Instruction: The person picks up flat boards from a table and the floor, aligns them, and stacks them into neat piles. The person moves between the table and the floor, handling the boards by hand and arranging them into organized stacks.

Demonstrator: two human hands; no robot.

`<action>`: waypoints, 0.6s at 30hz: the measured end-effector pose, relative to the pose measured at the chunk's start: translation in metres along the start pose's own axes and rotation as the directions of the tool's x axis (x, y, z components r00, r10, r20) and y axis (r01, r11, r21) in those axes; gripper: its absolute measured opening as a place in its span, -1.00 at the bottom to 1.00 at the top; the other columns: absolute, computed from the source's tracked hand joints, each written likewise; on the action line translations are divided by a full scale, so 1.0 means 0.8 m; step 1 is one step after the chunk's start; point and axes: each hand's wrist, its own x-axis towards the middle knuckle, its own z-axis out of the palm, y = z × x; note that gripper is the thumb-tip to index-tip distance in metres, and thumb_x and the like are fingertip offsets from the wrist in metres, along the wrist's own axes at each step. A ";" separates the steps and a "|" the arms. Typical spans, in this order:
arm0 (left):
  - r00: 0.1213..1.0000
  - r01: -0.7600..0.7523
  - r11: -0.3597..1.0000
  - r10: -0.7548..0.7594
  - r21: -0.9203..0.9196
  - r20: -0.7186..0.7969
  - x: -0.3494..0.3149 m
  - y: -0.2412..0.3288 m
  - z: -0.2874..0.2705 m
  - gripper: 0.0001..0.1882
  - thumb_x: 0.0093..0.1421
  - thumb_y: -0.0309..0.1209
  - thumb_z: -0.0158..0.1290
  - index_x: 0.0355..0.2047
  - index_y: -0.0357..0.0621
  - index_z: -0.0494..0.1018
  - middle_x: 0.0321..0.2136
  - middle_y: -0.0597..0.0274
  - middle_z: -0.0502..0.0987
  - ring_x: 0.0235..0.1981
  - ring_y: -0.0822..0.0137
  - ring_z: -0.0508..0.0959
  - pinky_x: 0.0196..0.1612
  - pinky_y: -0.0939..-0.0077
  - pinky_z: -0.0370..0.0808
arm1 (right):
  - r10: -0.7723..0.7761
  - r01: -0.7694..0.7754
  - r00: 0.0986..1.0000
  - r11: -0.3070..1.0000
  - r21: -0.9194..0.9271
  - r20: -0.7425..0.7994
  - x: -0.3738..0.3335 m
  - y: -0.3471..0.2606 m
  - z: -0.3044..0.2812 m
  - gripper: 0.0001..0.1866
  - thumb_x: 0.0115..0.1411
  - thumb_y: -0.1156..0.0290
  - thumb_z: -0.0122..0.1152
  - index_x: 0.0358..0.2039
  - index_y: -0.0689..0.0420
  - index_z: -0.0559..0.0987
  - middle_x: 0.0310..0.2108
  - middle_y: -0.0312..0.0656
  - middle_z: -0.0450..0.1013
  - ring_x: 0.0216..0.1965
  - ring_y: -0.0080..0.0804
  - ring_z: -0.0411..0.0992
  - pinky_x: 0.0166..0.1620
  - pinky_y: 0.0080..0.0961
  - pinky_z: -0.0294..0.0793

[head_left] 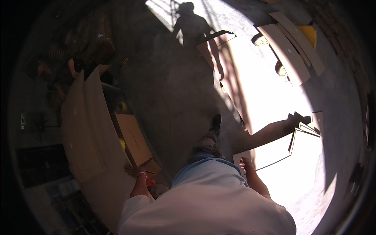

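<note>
My left hand (135,170) is at the edge of a long tan cardboard sheet (113,184) on my left, its fingers stretched out over the edge. A bracelet circles that wrist. Just beyond the hand stands a brown carton (133,137), with flaps at its near end. Yellow tape rolls (122,144) show beside the carton, partly hidden by the sheets. Low at my right side hangs my right hand (246,162), fingers loosely bent and slightly apart, with nothing seen in them. Behind it on the floor lie sunlit cardboard pieces (278,150).
At the far left a person (58,55) in a striped top has a hand by upright cardboard sheets (80,117). More cardboard panels (288,51) lie at the far right near a yellow object (308,34). Strong sunlight washes out the floor on the right.
</note>
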 end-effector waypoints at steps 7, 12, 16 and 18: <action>0.904 -0.347 0.929 0.294 0.131 0.309 0.016 0.164 0.034 -0.44 0.22 -0.12 0.00 0.04 -0.29 0.16 0.04 -0.05 0.11 0.10 0.02 0.15 0.18 0.19 0.16 | -0.077 0.076 0.990 0.997 -0.010 -0.121 -0.020 -0.098 -0.055 -0.81 0.13 0.36 0.04 -0.26 0.10 0.52 -0.53 -0.25 0.44 -0.59 -0.44 0.43 -0.60 -0.54 0.32; 0.314 -0.837 0.436 0.877 -0.330 0.363 -0.062 0.454 0.059 -0.64 0.26 -0.15 -0.02 -0.17 -0.22 0.45 -0.21 -0.01 0.47 -0.12 0.07 0.45 0.02 0.23 0.39 | -0.320 0.347 0.935 0.915 0.205 -0.152 0.010 -0.157 -0.077 -0.64 0.08 0.40 0.07 -0.09 0.22 0.53 -0.42 -0.17 0.50 -0.47 -0.43 0.47 -0.50 -0.54 0.39; 0.141 -0.137 0.297 0.950 -0.945 0.279 -0.278 0.642 -0.026 -0.51 0.30 -0.24 -0.01 0.15 -0.25 0.29 -0.02 0.21 0.48 -0.05 0.41 0.50 0.00 0.56 0.43 | -0.380 0.397 0.881 0.918 0.003 -0.282 0.061 -0.160 -0.071 -0.63 0.08 0.43 0.08 -0.08 0.27 0.51 -0.39 -0.16 0.51 -0.45 -0.42 0.47 -0.42 -0.49 0.45; -0.055 -0.196 0.103 0.992 -0.975 0.116 -0.387 0.678 -0.068 -0.54 0.34 -0.26 -0.06 0.14 -0.29 0.28 0.01 0.12 0.47 -0.01 0.33 0.49 0.10 0.47 0.39 | -0.342 0.366 0.919 0.926 0.098 -0.196 0.081 -0.146 -0.072 -0.64 0.05 0.46 0.11 -0.12 0.30 0.53 -0.41 -0.16 0.51 -0.45 -0.42 0.47 -0.39 -0.47 0.47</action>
